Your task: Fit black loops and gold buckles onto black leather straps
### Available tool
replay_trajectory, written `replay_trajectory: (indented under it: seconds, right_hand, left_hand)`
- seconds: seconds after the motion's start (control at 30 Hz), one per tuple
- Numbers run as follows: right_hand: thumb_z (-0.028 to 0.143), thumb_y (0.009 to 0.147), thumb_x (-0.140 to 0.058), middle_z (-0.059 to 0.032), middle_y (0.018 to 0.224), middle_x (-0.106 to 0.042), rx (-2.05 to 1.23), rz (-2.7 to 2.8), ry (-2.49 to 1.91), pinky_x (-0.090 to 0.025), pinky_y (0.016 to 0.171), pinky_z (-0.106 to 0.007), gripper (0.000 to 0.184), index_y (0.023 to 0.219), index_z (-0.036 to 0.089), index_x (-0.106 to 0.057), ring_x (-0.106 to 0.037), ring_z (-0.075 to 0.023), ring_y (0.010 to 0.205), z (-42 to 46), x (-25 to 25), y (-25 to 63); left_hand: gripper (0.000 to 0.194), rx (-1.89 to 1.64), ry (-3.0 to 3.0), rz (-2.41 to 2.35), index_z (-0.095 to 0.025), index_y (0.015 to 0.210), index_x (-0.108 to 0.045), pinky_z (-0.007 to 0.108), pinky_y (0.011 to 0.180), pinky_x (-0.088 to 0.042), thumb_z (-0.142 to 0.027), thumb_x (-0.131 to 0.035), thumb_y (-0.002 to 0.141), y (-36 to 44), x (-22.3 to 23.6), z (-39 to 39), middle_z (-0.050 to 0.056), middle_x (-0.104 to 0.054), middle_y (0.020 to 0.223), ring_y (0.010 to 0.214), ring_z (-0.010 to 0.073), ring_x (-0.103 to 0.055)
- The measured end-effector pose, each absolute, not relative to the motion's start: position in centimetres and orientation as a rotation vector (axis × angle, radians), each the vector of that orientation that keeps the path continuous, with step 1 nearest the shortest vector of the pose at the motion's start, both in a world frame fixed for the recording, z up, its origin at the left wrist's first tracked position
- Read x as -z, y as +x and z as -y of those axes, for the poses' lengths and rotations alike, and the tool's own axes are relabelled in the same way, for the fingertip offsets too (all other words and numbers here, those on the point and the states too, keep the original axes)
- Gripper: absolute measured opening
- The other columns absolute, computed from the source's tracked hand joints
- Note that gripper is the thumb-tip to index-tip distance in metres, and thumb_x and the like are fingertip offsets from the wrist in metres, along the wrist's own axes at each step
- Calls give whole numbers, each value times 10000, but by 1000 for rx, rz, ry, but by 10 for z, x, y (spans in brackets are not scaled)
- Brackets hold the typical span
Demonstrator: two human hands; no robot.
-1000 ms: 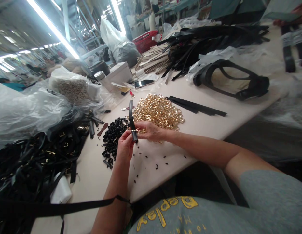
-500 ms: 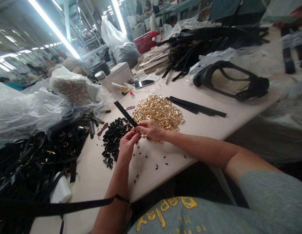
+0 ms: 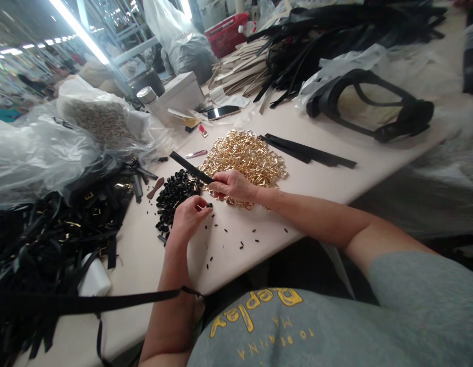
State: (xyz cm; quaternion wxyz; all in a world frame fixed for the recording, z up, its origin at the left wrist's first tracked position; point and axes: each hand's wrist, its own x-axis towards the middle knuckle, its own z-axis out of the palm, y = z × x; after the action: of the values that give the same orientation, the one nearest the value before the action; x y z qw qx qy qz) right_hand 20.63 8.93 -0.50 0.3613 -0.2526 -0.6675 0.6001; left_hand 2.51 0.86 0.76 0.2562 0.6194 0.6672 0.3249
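Note:
My right hand (image 3: pixel 235 184) is closed on one end of a black strap (image 3: pixel 187 166), which points up and to the left over the table. Between the thumb and fingers of my left hand (image 3: pixel 188 215) is a small black loop (image 3: pixel 209 205), just below the strap and apart from it. Past my right hand spreads a heap of gold metal buckles (image 3: pixel 247 153). A pile of black loops (image 3: pixel 177 196) lies beyond my left hand. Short black bits (image 3: pixel 241 245) are scattered on the tabletop nearest me.
Two or more black straps (image 3: pixel 309 151) lie right of the buckles. At left is a tangle of buckled black straps (image 3: pixel 64 229) beside plastic bags (image 3: pixel 41 148). A phone (image 3: pixel 223 112), a white box (image 3: pixel 183 94) and a black strap frame (image 3: pixel 374 102) stand farther back.
My left hand has drawn away from my right hand, down and to the left, with the small black loop in its fingers. The strap has tilted flatter. The whole view has shifted slightly.

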Motion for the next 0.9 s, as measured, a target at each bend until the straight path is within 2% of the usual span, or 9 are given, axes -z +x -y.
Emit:
replay_trajectory:
  seconds: [0.17, 0.33, 0.5, 0.63, 0.73, 0.9]
  right_hand:
    - [283, 896, -574, -12, 639, -635, -1514, 1770, -710, -454, 458, -166, 206, 786, 110, -583, -574, -71, 501, -89, 7, 205]
    - [301, 893, -573, -1, 610, -621, -1406, 1856, -749, -427, 439, -166, 242, 742, 113, -594, -558, -71, 477, -88, 7, 206]
    - [299, 899, -569, -1, 630, -634, -1378, 1934, -751, -393, 432, -156, 243, 739, 118, -599, -563, -68, 481, -87, 6, 207]
    - [290, 893, -582, 2, 639, -642, -1363, 1970, -754, -380, 433, -155, 236, 731, 120, -603, -565, -67, 482, -83, 2, 207]
    - [304, 892, -593, 7, 640, -644, -1373, 1975, -754, -398, 461, -153, 244, 736, 117, -606, -564, -59, 479, -79, -1, 207]
    - [286, 913, -570, 2, 652, -656, -1405, 1992, -754, -409, 469, -153, 222, 792, 110, -628, -580, -61, 482, -78, -3, 208]
  left_hand:
    - [99, -759, 1858, -1964, -224, 611, -633, 284, 587, -339, -243, -717, 660, 31, -3, -13, -3, -594, 618, 582, 165, -510]
    - [92, -849, 1849, -1934, -219, 688, -621, 281, 616, -373, -190, -700, 652, 35, 5, -14, -19, -602, 641, 597, 150, -517]
    - [343, -1280, 1243, -1646, -172, 834, -639, 259, 607, -463, -324, -812, 580, 31, 5, -18, -5, -628, 706, 606, 127, -566]
    - [387, -1392, 968, -1474, -149, 743, -617, 240, 626, -487, -304, -871, 497, 33, -3, -18, -8, -625, 682, 595, 104, -582]
    - [377, -1434, 905, -1411, -150, 655, -574, 226, 638, -494, -286, -882, 485, 40, -8, -16, -25, -605, 647, 583, 90, -583]
    - [373, -1457, 862, -1351, -151, 682, -611, 247, 652, -520, -338, -881, 505, 45, -11, -15, 4, -644, 675, 632, 127, -632]
